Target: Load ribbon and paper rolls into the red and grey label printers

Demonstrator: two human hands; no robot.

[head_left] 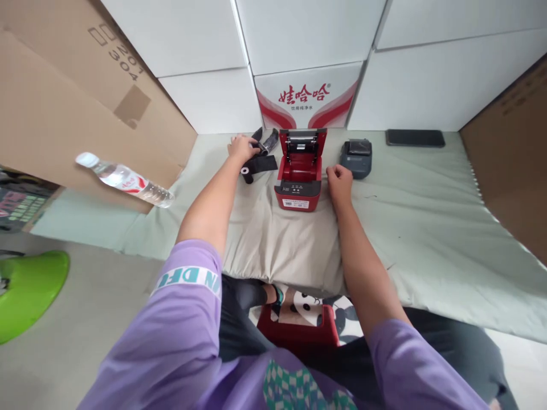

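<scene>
A small red and black label printer [298,193] stands on the cloth with its lid raised, the red bay inside exposed. To its left lies a black ribbon roll [247,173] with a white core and a loose strip. Just behind it are more glossy black film pieces [269,142]. My left hand [243,148] has its thumb and fingers closed at the edge of this black film; the exact grip is partly hidden. Beside the printer's right side, my right hand [341,177] rests with its fingers curled in, nothing visible in them. A dark handheld device [357,158] sits just behind that hand.
A black phone [415,138] lies at the back right. White cartons [307,94] form a wall behind the cloth-covered surface [427,228]. A water bottle [128,179] lies at the left by a tall cardboard box [64,102]. Another brown box [513,154] borders the right.
</scene>
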